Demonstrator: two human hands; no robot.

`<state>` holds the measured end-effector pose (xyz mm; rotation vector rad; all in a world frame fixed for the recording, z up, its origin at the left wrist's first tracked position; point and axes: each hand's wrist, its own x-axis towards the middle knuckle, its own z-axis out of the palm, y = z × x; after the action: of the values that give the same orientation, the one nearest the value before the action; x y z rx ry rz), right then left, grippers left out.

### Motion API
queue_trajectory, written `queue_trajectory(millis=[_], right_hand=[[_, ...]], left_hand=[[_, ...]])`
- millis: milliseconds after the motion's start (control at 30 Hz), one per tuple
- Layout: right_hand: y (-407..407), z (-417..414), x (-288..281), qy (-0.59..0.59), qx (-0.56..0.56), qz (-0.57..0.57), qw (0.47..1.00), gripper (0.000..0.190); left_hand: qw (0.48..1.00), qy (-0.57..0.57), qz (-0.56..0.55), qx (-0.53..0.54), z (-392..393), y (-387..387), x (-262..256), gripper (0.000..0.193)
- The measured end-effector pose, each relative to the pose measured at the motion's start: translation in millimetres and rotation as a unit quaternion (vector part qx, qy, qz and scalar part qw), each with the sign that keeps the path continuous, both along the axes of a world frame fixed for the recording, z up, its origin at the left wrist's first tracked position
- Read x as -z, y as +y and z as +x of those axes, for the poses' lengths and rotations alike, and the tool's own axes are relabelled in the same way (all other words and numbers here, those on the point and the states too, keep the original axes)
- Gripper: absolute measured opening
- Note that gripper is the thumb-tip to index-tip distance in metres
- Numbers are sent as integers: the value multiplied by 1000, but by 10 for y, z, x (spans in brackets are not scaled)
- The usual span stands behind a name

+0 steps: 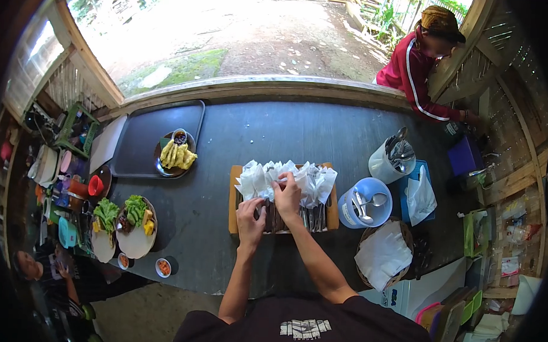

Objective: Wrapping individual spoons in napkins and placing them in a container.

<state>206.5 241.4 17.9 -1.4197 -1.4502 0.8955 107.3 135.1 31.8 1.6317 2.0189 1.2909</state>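
In front of me on the dark table is a wooden box (234, 187) packed with cutlery, the handles (315, 220) towards me and white paper napkins (319, 184) wrapped around the far ends. My right hand (287, 198) reaches into the middle of the row, thumb and fingertips pinching a napkin there. At the box's near left part is my left hand (250, 222), its fingers bent over the cutlery; whether it grips a piece is hidden. Right of the box, a blue bucket (345, 209) holds loose spoons (379, 199).
A white bucket of cutlery (378, 163) and a napkin-filled wicker basket (409, 241) stand right. Left are a tray (144, 121) with a plate of fried food (177, 154), plates of lettuce (138, 245) and sauce cups (163, 267). People are at far right (407, 62) and lower left (55, 272).
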Motion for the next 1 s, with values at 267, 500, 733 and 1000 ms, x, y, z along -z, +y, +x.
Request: queue_trajectory(millis=[267,500,733,1000], right_hand=[[-252,4,-109,-156,-53,115,980,19],[-892,519,-369,-122,-54,119,984,29],[-1582,1359,-704,-50,20,81,995,20],[-2007,2389,-747,-97,131,125,979,15]], left_hand=[[999,-5,4,34,-37,-40,-11,25],[998,-27,22,58,155,-356,-82,23],[984,-104,46,138,623,-648,-174,20],[966,-127,9,227,1183,-813,-129,24]])
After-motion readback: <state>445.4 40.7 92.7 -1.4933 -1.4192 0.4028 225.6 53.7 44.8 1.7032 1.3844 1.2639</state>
